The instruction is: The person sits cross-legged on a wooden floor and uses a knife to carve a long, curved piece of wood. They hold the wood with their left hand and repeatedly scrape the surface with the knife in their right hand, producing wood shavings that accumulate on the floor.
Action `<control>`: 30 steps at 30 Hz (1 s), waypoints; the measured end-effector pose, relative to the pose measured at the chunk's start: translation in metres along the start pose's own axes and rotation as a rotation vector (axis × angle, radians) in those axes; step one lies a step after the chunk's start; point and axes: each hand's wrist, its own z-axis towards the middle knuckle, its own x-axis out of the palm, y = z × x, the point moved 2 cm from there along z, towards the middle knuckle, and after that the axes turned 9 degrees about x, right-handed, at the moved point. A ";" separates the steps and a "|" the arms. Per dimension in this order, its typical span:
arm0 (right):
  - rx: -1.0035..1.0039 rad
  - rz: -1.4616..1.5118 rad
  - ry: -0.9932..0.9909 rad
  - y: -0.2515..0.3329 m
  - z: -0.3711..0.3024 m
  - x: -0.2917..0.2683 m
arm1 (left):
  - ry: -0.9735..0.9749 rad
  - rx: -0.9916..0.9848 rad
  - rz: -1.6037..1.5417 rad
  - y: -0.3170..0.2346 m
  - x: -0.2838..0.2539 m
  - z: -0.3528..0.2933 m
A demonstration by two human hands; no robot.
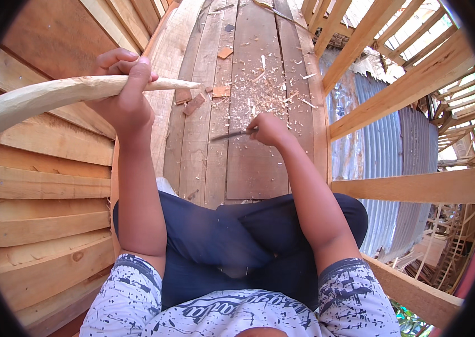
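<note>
Above the plank floor (257,174), left of the person's midline, a pale curved stick (52,92) lies in the left hand (122,92). Its long axis runs crosswise, bowing from the left rim of the view to a tapered tip that juts past the hand toward the right. The left fingers curl behind it and the thumb presses across its near side, pinching it a little short of that tip.

The right hand (270,129) is well apart from the stick, closer to the body than the tip and to its right. Its fingers are folded around the hidden end of a thin dark blade (229,135), which points left, roughly in line with the stick's front end. The tip and the blade do not touch; a gap separates them. Wood shavings (271,92) lie scattered beyond the right hand.
</note>
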 end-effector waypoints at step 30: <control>0.134 0.194 -0.165 -0.065 0.011 -0.045 | -0.064 -0.101 -0.260 0.015 -0.026 0.004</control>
